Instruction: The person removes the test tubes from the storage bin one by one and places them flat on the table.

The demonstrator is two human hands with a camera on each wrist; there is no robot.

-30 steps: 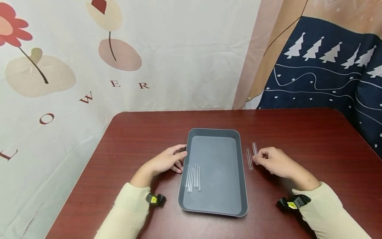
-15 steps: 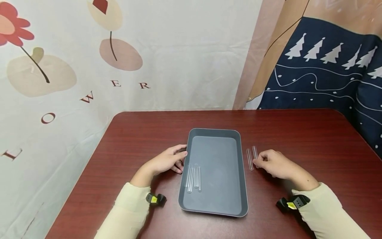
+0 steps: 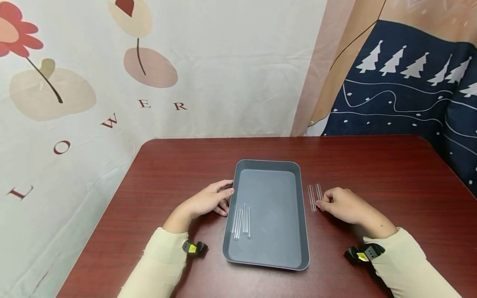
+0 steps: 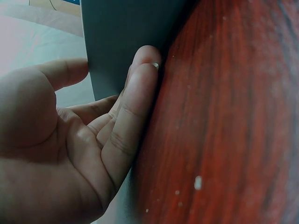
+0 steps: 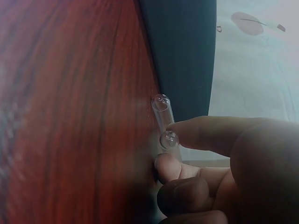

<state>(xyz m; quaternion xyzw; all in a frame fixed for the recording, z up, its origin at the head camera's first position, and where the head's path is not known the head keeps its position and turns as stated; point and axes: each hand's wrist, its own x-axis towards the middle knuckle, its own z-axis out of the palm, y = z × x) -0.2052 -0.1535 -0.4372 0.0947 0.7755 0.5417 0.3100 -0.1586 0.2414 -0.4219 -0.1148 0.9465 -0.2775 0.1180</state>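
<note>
Glass tube (image 3: pixel 319 194) seemingly pinched by right hand (image 3: pixel 344 205) on dark red table (image 3: pixel 372 165), beside grey tray (image 3: pixel 268 260)

The tray (image 3: pixel 275 174) is sitting in the middle of the bench (image 3: pixel 372 165), long side running away from the person. Four tubes (image 3: pixel 241 220) are lying in its near-left corner, side by side. The left hand (image 3: pixel 208 200) is resting against the tray's left rim. Just right of the tray, two more tubes (image 3: pixel 315 197) are lying parallel on the bench, and the right hand (image 3: pixel 343 205) is touching the nearer end of the right one.
</note>
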